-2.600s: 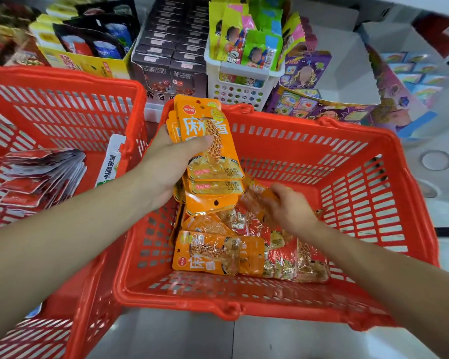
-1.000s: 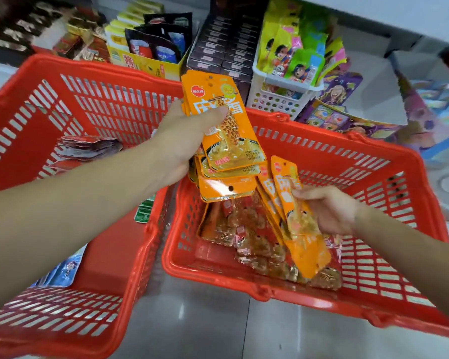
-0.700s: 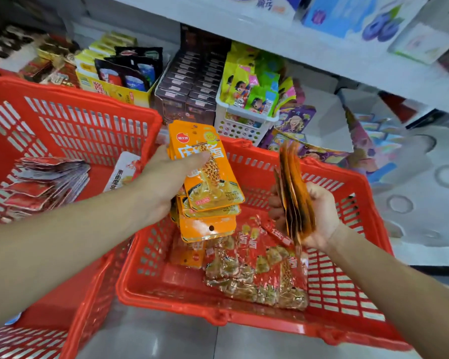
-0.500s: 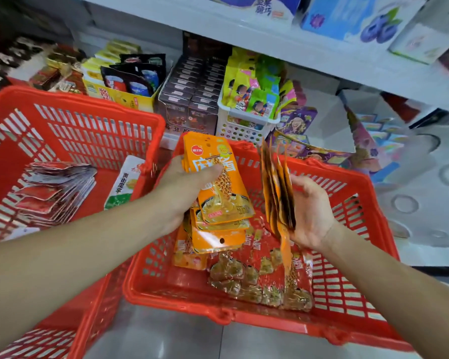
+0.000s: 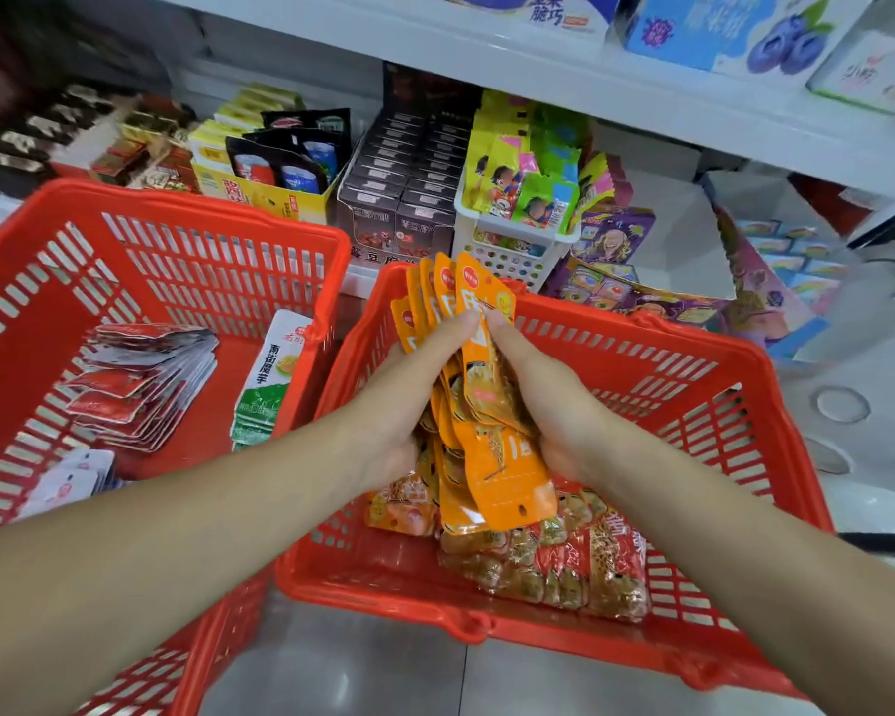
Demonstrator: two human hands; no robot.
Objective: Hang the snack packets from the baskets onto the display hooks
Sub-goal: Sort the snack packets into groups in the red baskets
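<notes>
Over the right basket [image 5: 693,354], the left hand [image 5: 404,400] and right hand [image 5: 549,400] clasp a fanned stack of orange packets [image 5: 492,457]. Slick and uneven, some may slip free.

Two red baskets, a left basket [image 5: 177,209] and a right basket [image 5: 641,323], two hands, left hand [image 5: 404,400] and right hand [image 5: 549,400], at least five orange packets [image 5: 497,457], one green-and-white packet [image 5: 270,385], one white basket [image 5: 512,250], red packets [image 5: 140,385] stacked too tightly to count.
</notes>
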